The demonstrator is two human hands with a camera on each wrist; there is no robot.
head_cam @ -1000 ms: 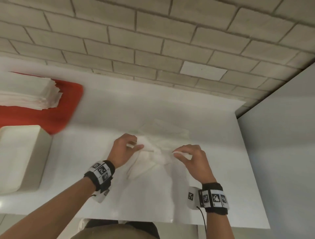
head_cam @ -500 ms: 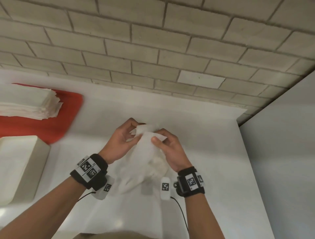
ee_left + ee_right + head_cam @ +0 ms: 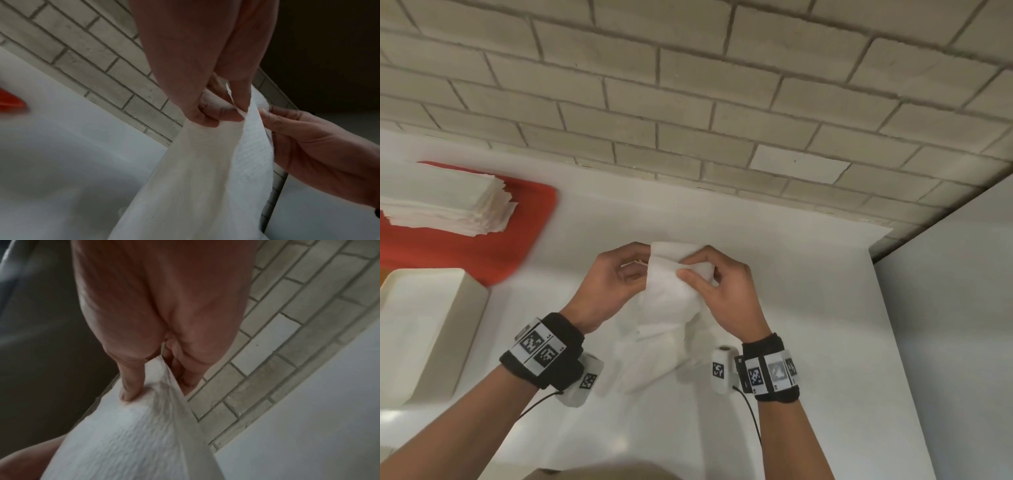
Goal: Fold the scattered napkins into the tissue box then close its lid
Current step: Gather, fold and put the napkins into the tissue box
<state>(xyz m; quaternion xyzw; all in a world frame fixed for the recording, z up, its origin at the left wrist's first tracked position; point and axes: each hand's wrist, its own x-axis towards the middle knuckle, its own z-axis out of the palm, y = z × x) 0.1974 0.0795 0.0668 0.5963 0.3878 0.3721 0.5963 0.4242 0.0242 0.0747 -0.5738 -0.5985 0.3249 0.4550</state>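
Note:
A white napkin (image 3: 671, 284) hangs above the white table (image 3: 808, 342), held up by both hands at its top edge. My left hand (image 3: 619, 274) pinches the left part of that edge; in the left wrist view its fingertips (image 3: 230, 112) nip the thin paper (image 3: 205, 178). My right hand (image 3: 715, 277) pinches the right part, thumb on the front; in the right wrist view the napkin (image 3: 127, 434) is caught between thumb and fingers (image 3: 131, 386). A cream tissue box (image 3: 424, 329) stands at the left. A stack of folded napkins (image 3: 445, 202) lies on a red tray (image 3: 482, 253).
A brick wall (image 3: 688, 102) runs along the far edge of the table. A grey panel (image 3: 955, 308) borders the table on the right. More crumpled white paper (image 3: 650, 356) lies on the table under the hanging napkin.
Both hands have come together from a spread position and lifted the napkin off the table. Since half a second ago they hold it slightly higher, the grip much the same.

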